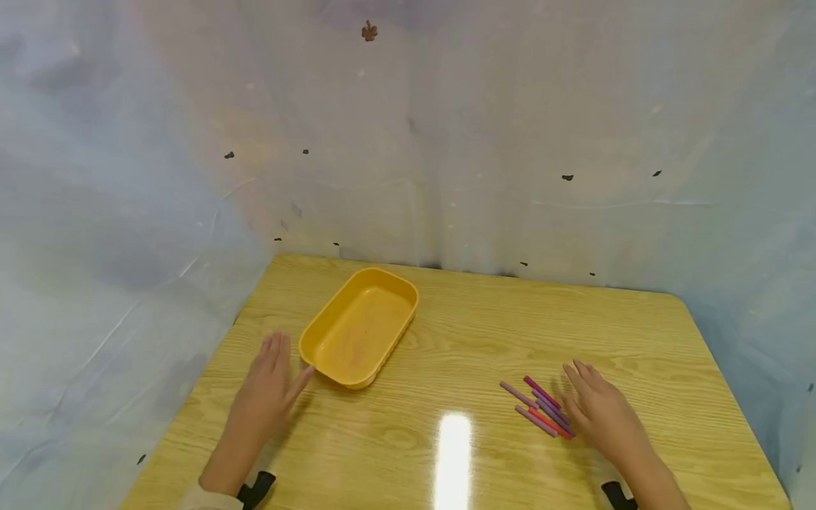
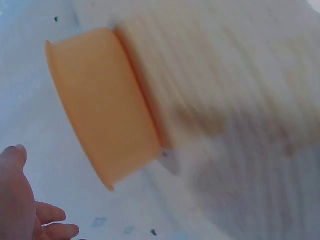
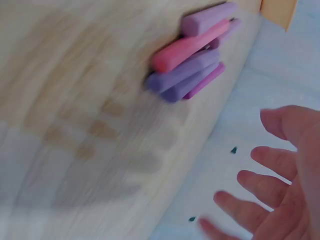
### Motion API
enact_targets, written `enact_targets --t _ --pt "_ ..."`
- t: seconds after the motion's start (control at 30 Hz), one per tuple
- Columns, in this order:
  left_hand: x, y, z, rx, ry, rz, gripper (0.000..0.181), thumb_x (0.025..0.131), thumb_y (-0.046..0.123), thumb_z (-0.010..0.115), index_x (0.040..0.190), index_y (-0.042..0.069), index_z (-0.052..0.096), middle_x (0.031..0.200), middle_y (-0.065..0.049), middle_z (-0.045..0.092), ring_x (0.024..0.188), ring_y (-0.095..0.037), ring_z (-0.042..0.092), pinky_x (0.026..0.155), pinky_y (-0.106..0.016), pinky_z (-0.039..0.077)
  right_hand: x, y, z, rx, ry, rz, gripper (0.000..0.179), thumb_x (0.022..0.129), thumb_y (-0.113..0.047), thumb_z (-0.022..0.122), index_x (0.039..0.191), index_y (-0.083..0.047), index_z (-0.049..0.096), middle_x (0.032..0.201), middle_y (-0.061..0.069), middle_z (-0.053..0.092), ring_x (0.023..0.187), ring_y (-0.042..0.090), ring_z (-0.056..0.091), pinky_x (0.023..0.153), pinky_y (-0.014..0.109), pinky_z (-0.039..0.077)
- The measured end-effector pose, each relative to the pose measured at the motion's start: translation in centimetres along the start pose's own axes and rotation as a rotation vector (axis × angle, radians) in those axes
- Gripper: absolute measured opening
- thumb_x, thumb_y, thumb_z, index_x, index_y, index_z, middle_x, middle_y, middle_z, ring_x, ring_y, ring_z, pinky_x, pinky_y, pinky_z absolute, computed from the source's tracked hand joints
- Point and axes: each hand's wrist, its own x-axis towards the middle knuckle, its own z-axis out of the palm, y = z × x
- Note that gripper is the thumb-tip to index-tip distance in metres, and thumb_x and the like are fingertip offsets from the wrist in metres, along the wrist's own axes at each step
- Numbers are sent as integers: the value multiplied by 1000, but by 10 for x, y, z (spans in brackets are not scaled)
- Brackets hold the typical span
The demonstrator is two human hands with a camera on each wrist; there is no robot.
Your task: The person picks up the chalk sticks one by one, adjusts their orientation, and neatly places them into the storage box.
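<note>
A yellow rectangular plastic tray (image 1: 395, 333) rests at the back left of the table, turned at a slant. Just left of its near corner is my left hand (image 1: 264, 386), its fingers extended and thumb spread toward the rim, holding nothing. In the left wrist view the tray (image 2: 102, 105) stands apart from the fingertips. Toward the right lie several thin sticks (image 1: 542, 409), purple, magenta and red, in a loose bunch. My right hand (image 1: 602, 411) hovers to their right, fingers apart and bare. The right wrist view shows the sticks (image 3: 192, 52) overlapping on the wood, away from the fingers.
The wood-grain table (image 1: 472, 333) has a bright light reflection near its front. Pale plastic sheeting (image 1: 478, 142) hangs behind it and along both sides. Black bands (image 1: 258, 489) are on both wrists.
</note>
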Motion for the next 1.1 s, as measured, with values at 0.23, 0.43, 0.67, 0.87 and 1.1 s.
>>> enact_targets --t 0.23,0.43,0.67,0.87,1.1 --pt "14 19 3 -15 -42 20 78 95 46 46 144 -9 19 148 -28 17 137 -40 14 104 -55 22 13 -17 10 25 94 -101 49 86 -18 66 129 1 53 130 24 50 118 41 47 89 55 43" --pt "19 24 8 16 -12 57 76 95 49 40 142 -9 25 146 -27 24 134 -39 24 102 -54 29 25 -35 22 73 154 -223 39 85 -13 66 122 0 60 121 19 59 113 38 52 86 51 46" --pt "29 27 14 19 -25 50 78 96 52 34 142 -10 24 146 -29 23 134 -40 22 102 -53 30 44 -59 31 108 112 -259 35 86 -15 66 120 -6 63 113 8 64 106 26 58 84 43 49" --pt "40 27 15 22 -42 46 80 96 54 31 143 -10 21 147 -29 19 135 -40 19 101 -54 31 61 -76 35 57 71 -331 40 87 -16 65 125 -6 59 119 9 61 112 27 55 88 41 47" --pt "52 23 21 37 -51 31 74 97 43 42 142 -12 22 145 -32 21 133 -45 22 96 -56 35 90 -96 37 14 61 -421 46 88 -17 63 130 -3 53 128 13 55 122 30 47 97 43 40"
